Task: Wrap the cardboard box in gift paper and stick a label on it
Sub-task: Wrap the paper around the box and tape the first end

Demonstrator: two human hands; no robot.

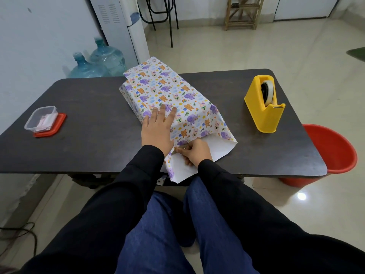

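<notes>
Cardboard box, hidden under gift paper (pixel 173 91), frame centre: I judge it light and stiff, the paper easily torn, best taken at folded edges. Left hand (pixel 158 129) presses flat, fingers spread; right hand (pixel 194 153) pinches the lower flap.

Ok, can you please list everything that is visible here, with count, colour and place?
table: one, dark brown, centre.
gift paper: one sheet, animal print, wrapped in box shape, table centre.
tape dispenser: one, yellow, table right.
container: one, clear, on red lid, table left.
bucket: one, red, floor, right of table.
water bottles: two, blue, floor behind table, left.
left hand: one, flat on paper top.
right hand: one, pinching paper's near edge.
</notes>
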